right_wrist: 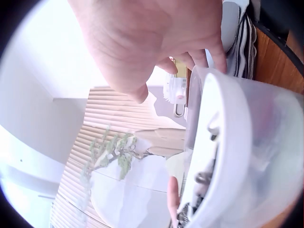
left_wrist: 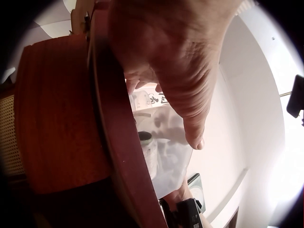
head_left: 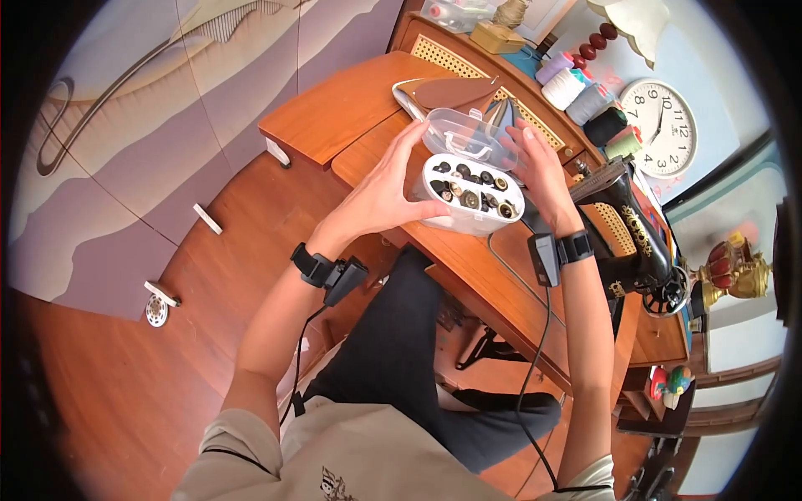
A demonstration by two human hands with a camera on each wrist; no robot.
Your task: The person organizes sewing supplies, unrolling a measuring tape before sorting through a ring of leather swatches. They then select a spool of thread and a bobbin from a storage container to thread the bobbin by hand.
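Observation:
A clear plastic box [head_left: 468, 222] with rounded ends stands at the table edge, its transparent lid [head_left: 455, 134] raised on the far side. Inside, a white divided tray holds several small black and brass-coloured round pieces [head_left: 470, 199] that look like buttons. My left hand [head_left: 380, 192] spreads around the left end, thumb at the near rim and fingers straight toward the lid. On the other side my right hand [head_left: 541, 171] has its extended fingers beside the lid's right edge. In the right wrist view those fingers reach behind the box wall [right_wrist: 270, 142], partly hidden, with the thumb apart.
A black sewing machine [head_left: 639, 225] stands right of the wooden table [head_left: 510, 284]. Behind the box lie an iron-shaped brown and grey item [head_left: 451, 92] and several thread spools [head_left: 564, 88]. A cable [head_left: 535, 367] hangs from the right wrist camera.

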